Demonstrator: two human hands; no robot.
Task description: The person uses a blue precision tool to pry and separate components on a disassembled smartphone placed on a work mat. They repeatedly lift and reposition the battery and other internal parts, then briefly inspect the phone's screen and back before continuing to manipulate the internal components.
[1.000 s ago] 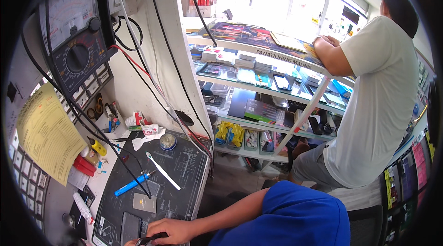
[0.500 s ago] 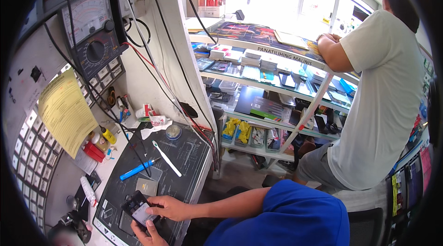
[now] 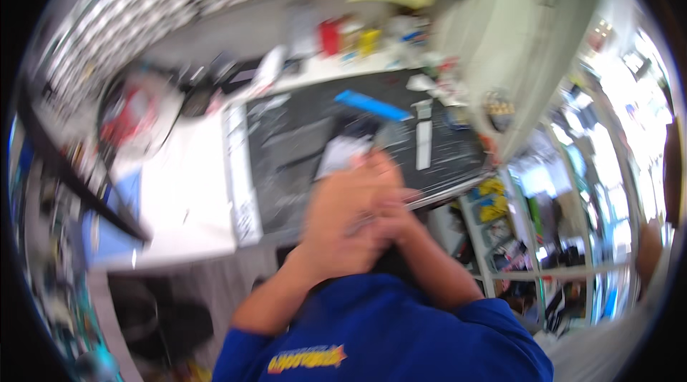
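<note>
Motion blurs my hands. My left hand [image 3: 343, 217] reaches from the lower middle to a dark phone with a pale lit screen [image 3: 343, 151], its fingers seemingly round the lower end. My right hand [image 3: 386, 217] overlaps it from the right, fingers smeared and partly hidden. Beneath them is a black work mat [image 3: 279, 189]. Beyond the phone lies a blue tool [image 3: 371, 105], and to its right a white brush-like tool [image 3: 424, 142].
Red [image 3: 329, 37] and yellow bottles [image 3: 368, 40] stand at the bench's back. Tangled cables [image 3: 168, 128] lie left, near a white work surface [image 3: 186, 217]. Shelving [image 3: 544, 267] runs along the right, where part of another person [image 3: 647, 253] shows at the edge.
The view has swung sharply from the counter and standing person onto the bench, and is now blurred. My hands, both on the phone half a second ago, now overlap in the middle.
</note>
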